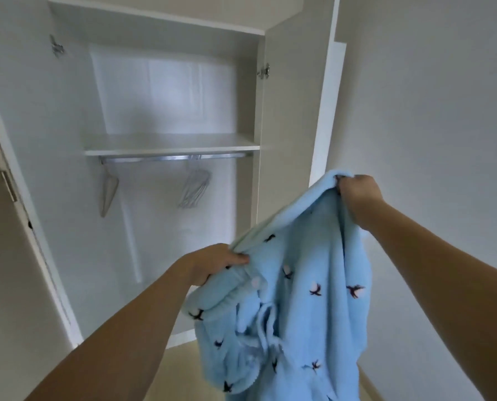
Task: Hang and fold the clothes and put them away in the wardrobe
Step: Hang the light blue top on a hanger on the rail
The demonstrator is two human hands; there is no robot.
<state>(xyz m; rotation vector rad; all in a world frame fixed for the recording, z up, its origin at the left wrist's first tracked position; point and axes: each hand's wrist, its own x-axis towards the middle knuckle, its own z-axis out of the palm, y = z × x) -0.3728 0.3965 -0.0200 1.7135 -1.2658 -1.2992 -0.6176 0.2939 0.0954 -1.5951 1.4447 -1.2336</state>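
I see one wardrobe, one shelf, one rail and two bunches of hangers. My left hand and my right hand both pinch one fluffy blue garment by its top edge. It hangs in front of the open wardrobe, with small dark bird shapes on it.

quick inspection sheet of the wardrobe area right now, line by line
surface: white wardrobe shelf above a metal hanging rail, nothing seen on it
job's things: fluffy light blue garment with small dark bird shapes, held up in front of the open wardrobe; pale hangers on the rail
clutter: nothing seen
hands: left hand and right hand each grip the garment's upper edge
cables: nothing seen
surroundings: open wardrobe doors, plain white wall
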